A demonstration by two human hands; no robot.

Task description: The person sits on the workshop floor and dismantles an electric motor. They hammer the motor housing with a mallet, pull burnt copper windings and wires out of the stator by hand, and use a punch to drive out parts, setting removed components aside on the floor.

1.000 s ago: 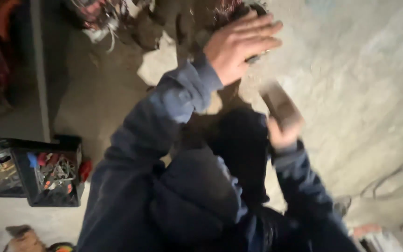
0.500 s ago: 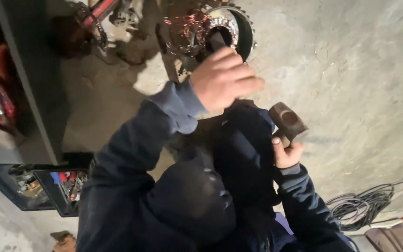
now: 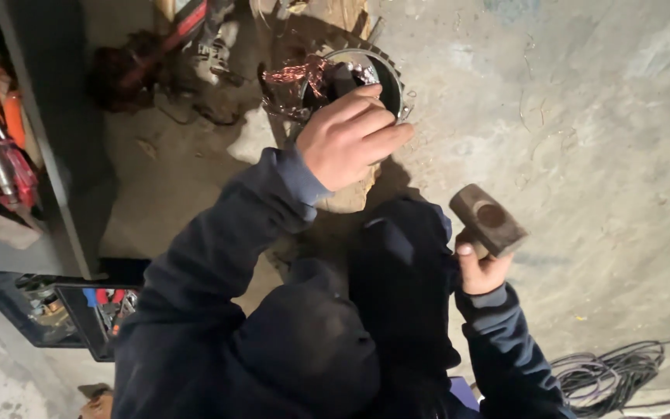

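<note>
My left hand [image 3: 353,136] is closed around a dark metal rod or chisel [image 3: 342,77] that stands in a round metal motor housing [image 3: 391,81] on the concrete floor. Copper wire windings [image 3: 292,76] spill out of the housing at its left side. My right hand [image 3: 481,268] grips the handle of a heavy rusty hammer [image 3: 488,219], held raised to the right of my knee, its head pointing up and left. Dark sleeves and dark trousers fill the lower middle of the view.
A dark metal shelf upright [image 3: 52,147] stands at the left with tools with orange and red handles [image 3: 5,132] behind it. A black tray of small tools [image 3: 79,310] lies at lower left. Coiled cables [image 3: 606,372] lie at lower right. Debris and wires [image 3: 164,54] sit at the top.
The view has shifted so the motor housing comes into sight. My left hand has settled on the rod in the housing, and the hammer in my right hand is held lower and steadier.
</note>
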